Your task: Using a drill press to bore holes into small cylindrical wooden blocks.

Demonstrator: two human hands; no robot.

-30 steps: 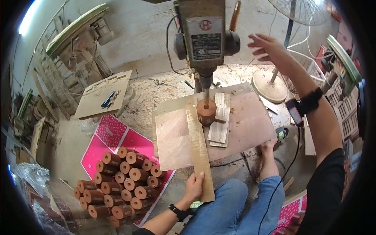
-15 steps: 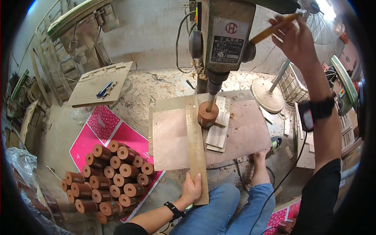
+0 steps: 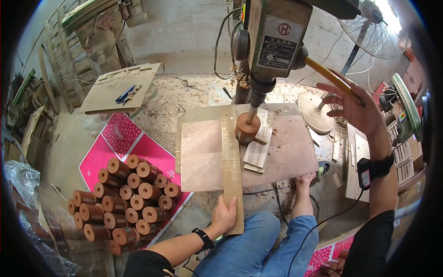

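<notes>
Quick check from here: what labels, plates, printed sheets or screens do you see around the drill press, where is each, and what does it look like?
Nameplate: dark rectangle on the front of the drill press head, below a round red emblem.
Pink printed sheets: flat on the floor at left, partly under the stacked brown wooden cylinders; magenta with small white pattern.
Wrist device: strapped on the right forearm, small dark screen edged red.
</notes>
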